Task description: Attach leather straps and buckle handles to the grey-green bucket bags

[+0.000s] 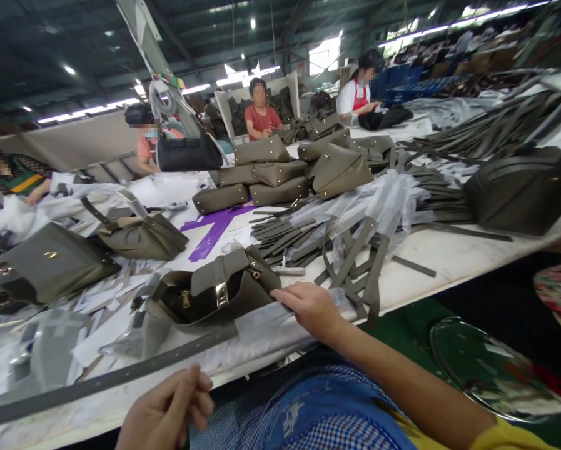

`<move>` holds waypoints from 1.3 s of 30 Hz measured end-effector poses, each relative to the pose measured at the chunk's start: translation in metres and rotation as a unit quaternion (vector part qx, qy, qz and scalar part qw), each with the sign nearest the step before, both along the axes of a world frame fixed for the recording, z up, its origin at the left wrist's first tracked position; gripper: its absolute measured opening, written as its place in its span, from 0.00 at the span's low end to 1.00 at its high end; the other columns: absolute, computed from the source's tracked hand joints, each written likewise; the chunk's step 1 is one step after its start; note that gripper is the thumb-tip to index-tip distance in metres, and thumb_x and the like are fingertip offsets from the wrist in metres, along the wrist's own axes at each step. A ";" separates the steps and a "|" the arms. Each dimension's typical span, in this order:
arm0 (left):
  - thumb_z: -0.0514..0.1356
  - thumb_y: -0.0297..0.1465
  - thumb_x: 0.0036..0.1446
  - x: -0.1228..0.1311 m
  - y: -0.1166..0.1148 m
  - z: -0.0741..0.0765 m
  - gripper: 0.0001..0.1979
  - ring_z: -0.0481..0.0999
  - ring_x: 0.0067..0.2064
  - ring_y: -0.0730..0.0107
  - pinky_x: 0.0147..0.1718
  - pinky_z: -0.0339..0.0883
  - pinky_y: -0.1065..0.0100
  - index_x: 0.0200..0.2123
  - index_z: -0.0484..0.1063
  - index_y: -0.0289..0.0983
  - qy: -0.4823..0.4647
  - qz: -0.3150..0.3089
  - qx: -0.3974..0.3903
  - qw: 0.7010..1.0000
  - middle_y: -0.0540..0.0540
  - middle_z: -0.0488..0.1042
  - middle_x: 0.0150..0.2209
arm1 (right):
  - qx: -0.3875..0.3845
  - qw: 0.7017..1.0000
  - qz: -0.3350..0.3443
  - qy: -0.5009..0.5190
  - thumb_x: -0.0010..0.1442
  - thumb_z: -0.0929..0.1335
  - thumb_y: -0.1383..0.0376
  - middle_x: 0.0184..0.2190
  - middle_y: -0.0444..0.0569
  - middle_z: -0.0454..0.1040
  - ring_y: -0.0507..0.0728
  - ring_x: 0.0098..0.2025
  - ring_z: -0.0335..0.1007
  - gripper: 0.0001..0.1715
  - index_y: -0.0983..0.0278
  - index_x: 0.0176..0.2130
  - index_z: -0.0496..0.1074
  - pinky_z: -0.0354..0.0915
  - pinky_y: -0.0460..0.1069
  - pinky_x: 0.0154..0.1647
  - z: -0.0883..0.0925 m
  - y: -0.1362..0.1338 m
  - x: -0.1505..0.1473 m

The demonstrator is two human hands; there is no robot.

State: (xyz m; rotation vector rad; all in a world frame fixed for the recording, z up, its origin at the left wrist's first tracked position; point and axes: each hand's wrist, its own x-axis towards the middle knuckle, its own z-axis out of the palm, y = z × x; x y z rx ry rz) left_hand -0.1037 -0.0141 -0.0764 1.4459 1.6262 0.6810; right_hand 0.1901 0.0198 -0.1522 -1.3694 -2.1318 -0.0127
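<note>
An olive-grey handbag (256,290) lies tipped at the near edge of the table, its mouth open toward me, with a gold zip pull and gold clasp showing. My right hand (311,306) is at its right end, fingers together and closed on the lower corner; the thumb is mostly hidden. Under that hand runs a clear plastic sleeve (261,322), and a long dark strap (121,374) with small holes extends left from it. My left hand (170,406) hovers in front of the table edge, fingers curled in against the thumb, with nothing visible in them.
More handbags lie left (64,259) and in a stack (256,175) farther back. Loose straps (289,244) partly wrapped in plastic cover the middle. Purple tape (209,240) marks the tabletop (406,290). Several co-workers sit across. A round stool (453,375) stands at right.
</note>
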 end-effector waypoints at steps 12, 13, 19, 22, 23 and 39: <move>0.56 0.47 0.60 0.047 0.023 -0.039 0.32 0.78 0.27 0.63 0.31 0.73 0.67 0.62 0.66 0.35 0.134 -0.197 0.069 0.969 0.50 0.76 0.23 | 0.054 0.982 0.182 -0.003 0.66 0.66 0.65 0.48 0.48 0.79 0.57 0.48 0.71 0.15 0.60 0.52 0.70 0.64 0.55 0.51 0.011 -0.010 -0.038; 0.58 0.47 0.59 0.041 0.023 -0.040 0.30 0.78 0.29 0.63 0.33 0.73 0.67 0.59 0.70 0.36 0.113 -0.185 0.066 0.974 0.50 0.77 0.24 | 0.040 0.981 0.187 0.026 0.65 0.66 0.63 0.52 0.49 0.77 0.58 0.52 0.70 0.18 0.59 0.55 0.69 0.62 0.57 0.56 0.010 -0.018 -0.031; 0.62 0.45 0.56 -0.007 0.012 -0.040 0.21 0.80 0.36 0.59 0.30 0.73 0.70 0.47 0.79 0.39 0.056 -0.128 0.040 0.989 0.44 0.82 0.36 | -0.285 0.874 0.035 0.392 0.68 0.61 0.53 0.30 0.50 0.79 0.55 0.26 0.74 0.21 0.62 0.39 0.75 0.70 0.51 0.30 -0.017 -0.061 -0.001; 0.62 0.44 0.56 -0.022 0.001 -0.042 0.19 0.81 0.38 0.58 0.30 0.74 0.71 0.45 0.81 0.40 0.031 -0.118 0.039 0.992 0.43 0.82 0.41 | -0.482 0.635 -0.019 0.603 0.66 0.60 0.44 0.33 0.52 0.79 0.53 0.24 0.74 0.28 0.64 0.41 0.74 0.71 0.48 0.25 -0.027 -0.055 -0.007; 0.62 0.44 0.56 -0.024 -0.002 -0.042 0.18 0.81 0.39 0.58 0.31 0.75 0.70 0.44 0.81 0.40 0.022 -0.123 0.036 0.991 0.43 0.82 0.43 | -0.492 0.568 -0.016 0.660 0.64 0.62 0.44 0.35 0.53 0.79 0.53 0.28 0.76 0.28 0.65 0.41 0.74 0.73 0.48 0.30 -0.028 -0.049 -0.010; 0.52 0.46 0.65 0.053 0.009 -0.034 0.20 0.79 0.35 0.63 0.35 0.71 0.67 0.42 0.72 0.35 -0.098 -0.248 -0.126 0.956 0.43 0.80 0.36 | -0.394 0.691 0.031 0.605 0.56 0.72 0.52 0.22 0.41 0.69 0.51 0.26 0.64 0.19 0.64 0.26 0.73 0.61 0.46 0.29 0.002 -0.030 -0.047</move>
